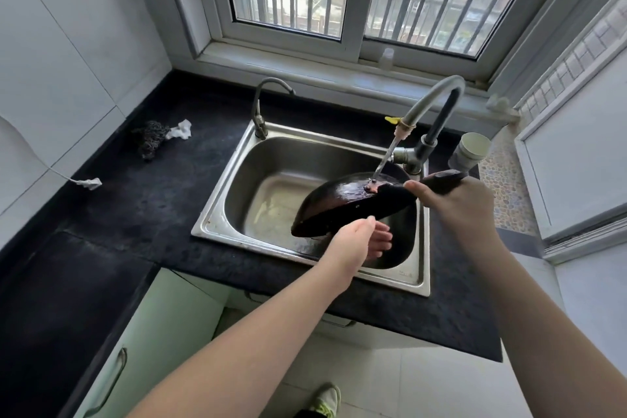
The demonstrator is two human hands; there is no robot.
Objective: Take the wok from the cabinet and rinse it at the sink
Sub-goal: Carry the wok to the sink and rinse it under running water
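Observation:
The dark wok [342, 204] is tilted over the steel sink [234, 180], its inner side facing away from me. Water runs from the curved tap [431, 102] onto the wok's upper rim. My right hand [458, 207] grips the wok's dark handle at the right. My left hand [359, 241] reaches under the wok's near edge, thumb on the rim and fingers spread against the outside of the bowl.
A smaller tap [261, 105] stands at the sink's back left corner. A steel scourer [149, 139] and a white rag [179, 131] lie on the black counter [135, 214] at the left. A white cup [471, 153] stands right of the tap. Cabinet doors [152, 332] are below the counter.

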